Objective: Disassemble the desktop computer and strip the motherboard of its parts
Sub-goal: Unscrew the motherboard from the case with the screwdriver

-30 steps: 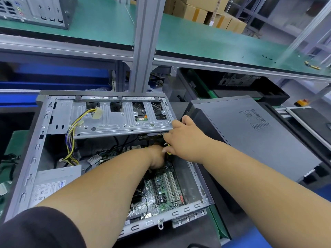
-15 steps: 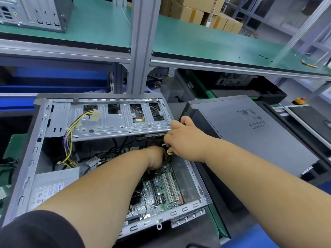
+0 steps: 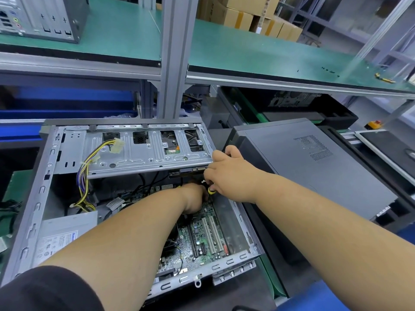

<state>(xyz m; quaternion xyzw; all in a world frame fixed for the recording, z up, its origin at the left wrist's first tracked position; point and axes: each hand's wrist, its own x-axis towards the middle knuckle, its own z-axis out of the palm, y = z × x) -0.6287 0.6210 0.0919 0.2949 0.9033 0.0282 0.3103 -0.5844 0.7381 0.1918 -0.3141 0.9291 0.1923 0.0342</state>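
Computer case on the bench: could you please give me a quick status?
Both hands, left and right, inside open case under drive cage. Fingers hidden. Motherboard in place.

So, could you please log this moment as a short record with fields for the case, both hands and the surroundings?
case: open computer case, drive cage up, motherboard inside
left hand: left hand down under the cage; grip hidden
right hand: right hand curled at the cage's right corner, beside a yellow-tipped item
cables: yellow and black wire bundle at left
nearby: closed dark case on the right
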